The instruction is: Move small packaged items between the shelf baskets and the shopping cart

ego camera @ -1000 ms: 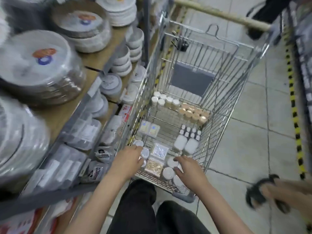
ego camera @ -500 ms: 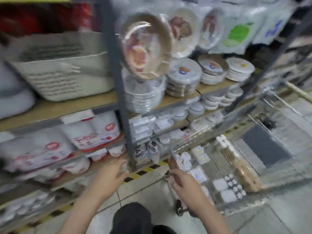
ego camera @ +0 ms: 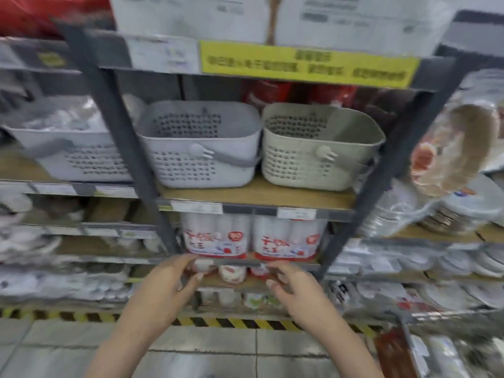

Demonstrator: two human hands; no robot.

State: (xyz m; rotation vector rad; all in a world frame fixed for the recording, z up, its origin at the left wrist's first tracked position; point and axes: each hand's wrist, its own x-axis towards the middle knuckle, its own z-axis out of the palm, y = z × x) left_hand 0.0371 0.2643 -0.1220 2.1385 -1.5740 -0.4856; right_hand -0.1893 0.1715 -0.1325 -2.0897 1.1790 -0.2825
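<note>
The shelf unit was faced squarely, with a grey basket [ego camera: 199,143] and a beige basket [ego camera: 321,145] seen side by side on a wooden shelf [ego camera: 256,196]. Both hands were raised in front of the lower shelves, below the baskets. The left hand [ego camera: 161,282] was seen with fingers [ego camera: 191,279] loosely curled, and the right hand [ego camera: 297,290] likewise; nothing could be made out in either, though blur left a small held item impossible to rule out. No small packaged item could be identified in the baskets from this angle; their insides were hidden by the near walls. White packs with red print [ego camera: 218,236] were shelved just beneath. The shopping cart was not clearly in view.

The step in hand was judged to be a reach toward a basket. It would be done well if the hands were lifted over a basket's rim, not pushed against its wall, and if the contents were checked before anything was gripped.
</note>
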